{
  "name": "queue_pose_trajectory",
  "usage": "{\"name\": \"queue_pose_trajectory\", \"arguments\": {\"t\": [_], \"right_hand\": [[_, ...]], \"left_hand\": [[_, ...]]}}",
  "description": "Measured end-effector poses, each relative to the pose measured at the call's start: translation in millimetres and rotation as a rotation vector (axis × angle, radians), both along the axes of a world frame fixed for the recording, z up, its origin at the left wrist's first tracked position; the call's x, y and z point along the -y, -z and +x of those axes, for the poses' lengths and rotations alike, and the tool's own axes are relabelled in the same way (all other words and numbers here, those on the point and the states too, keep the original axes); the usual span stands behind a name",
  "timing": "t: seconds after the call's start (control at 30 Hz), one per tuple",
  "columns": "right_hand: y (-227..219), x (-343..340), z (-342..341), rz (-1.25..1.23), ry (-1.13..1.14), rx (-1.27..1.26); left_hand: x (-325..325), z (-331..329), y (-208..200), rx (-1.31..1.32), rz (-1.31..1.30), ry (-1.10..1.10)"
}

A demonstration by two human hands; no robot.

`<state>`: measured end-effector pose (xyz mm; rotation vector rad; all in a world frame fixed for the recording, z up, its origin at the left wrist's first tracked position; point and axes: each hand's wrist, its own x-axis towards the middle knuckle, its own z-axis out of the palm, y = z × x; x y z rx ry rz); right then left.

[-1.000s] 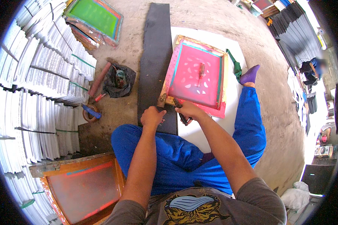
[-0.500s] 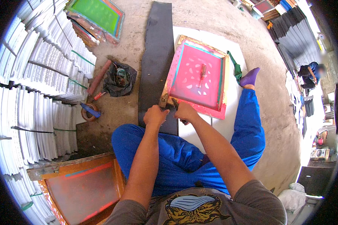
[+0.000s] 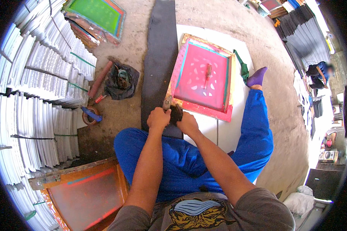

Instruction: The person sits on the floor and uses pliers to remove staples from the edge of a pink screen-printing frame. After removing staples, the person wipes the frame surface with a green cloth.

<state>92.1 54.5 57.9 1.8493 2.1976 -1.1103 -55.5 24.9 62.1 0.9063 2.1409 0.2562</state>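
Just off the near left corner of a pink screen-printing frame (image 3: pixel 229 98), both my hands are close together. My left hand (image 3: pixel 158 118) is closed, its thumb by a brownish, worn metal-looking piece (image 3: pixel 167 103) at that corner; its grip is partly hidden. My right hand (image 3: pixel 187 123) is closed on a small dark object (image 3: pixel 176 113) whose kind I cannot make out. On the frame's pink mesh, with its pale leaf-like shapes, lies a small tool with a reddish-brown handle (image 3: pixel 208 71). The frame rests on a white board (image 3: pixel 241 57).
A long black strip (image 3: pixel 158 57) runs along the frame's left. Beyond it lie a black plastic bag (image 3: pixel 121 86), a pinkish roll (image 3: pixel 100 79) and a tape roll (image 3: pixel 91 115). White sheet stacks (image 3: pixel 31 131) line the left. Another frame (image 3: pixel 85 198) lies near my knee. A person (image 3: pixel 318 75) is far right.
My right hand has shifted slightly left and down and turned, and the dark object now shows between my hands. My left hand has hardly moved.
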Motion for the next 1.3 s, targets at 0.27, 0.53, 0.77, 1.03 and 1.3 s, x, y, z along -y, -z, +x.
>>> {"name": "queue_pose_trajectory", "arguments": {"t": [0.27,0.53,0.77,1.03,1.3], "right_hand": [[22,43,16,-0.053,-0.241,-0.029],[5,11,24,-0.475,-0.159,-0.205],[-13,-21,36,-0.296,-0.121,-0.16],[14,0,63,-0.435,0.152,-0.374],[9,5,76,-0.441,0.177,-0.396]], "left_hand": [[6,-8,34,0.111,-0.011,0.058],[9,-8,3,-0.086,-0.057,0.028],[7,11,-29,-0.268,0.241,0.085],[7,42,21,-0.584,0.45,0.414],[9,45,19,-0.574,0.425,0.443]]}}
